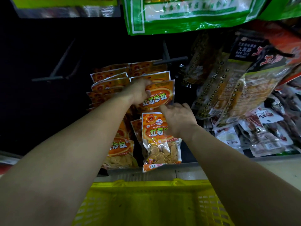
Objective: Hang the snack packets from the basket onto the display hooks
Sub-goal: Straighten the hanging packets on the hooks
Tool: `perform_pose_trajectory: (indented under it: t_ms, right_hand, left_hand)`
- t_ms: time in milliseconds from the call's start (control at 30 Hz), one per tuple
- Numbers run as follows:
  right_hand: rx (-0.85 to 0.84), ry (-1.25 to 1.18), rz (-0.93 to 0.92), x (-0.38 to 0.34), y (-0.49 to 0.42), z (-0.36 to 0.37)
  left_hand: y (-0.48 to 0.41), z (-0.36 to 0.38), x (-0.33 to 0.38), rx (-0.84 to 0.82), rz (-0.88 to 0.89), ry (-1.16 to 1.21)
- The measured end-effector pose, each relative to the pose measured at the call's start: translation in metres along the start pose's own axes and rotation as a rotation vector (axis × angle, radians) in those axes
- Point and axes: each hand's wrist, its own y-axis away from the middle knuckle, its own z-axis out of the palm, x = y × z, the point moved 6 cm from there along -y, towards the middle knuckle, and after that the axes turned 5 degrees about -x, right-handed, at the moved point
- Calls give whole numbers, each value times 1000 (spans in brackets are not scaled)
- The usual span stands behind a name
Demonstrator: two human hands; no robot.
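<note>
Below a dark hook, an orange packet is gripped at its top by the left hand and touched at its lower edge by straight fingers of the right hand. Hanging is judged in hand; next its hole must be slid onto the hook.

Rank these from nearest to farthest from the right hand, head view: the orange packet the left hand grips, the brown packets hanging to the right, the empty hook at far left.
1. Orange packet: just above the right hand, whose forefinger reaches its lower edge.
2. Brown packets: up and to the right.
3. Empty hook: far left, beyond the left hand.
</note>
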Motion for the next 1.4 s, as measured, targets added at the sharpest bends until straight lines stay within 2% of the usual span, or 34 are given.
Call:
perform_pose_trajectory:
  t_ms: [267, 533, 800, 1000, 1133, 1267, 1400]
  right_hand:
    - [-72, 38, -44, -13, 4, -9]
    - [-83, -10, -70, -15, 26, -14]
    - [-101, 36, -79, -19, 42, -18]
    - [-109, 42, -92, -21, 44, -17]
    - [-72, 41, -87, -18, 43, -16]
    - [-27, 43, -90, -15, 39, -15]
    - [53, 63, -82, -12, 32, -15]
  left_hand:
    - [7, 3, 8, -39, 40, 20]
    - [17, 17, 7, -111, -26, 8]
    - [26, 10, 9, -44, -11, 101]
    - [26, -1, 14, -30, 15, 26]
    - [23, 12, 6, -116, -65, -16]
    - [22, 21, 3, -86, -102, -36]
    - [21, 11, 5, -23, -45, 109]
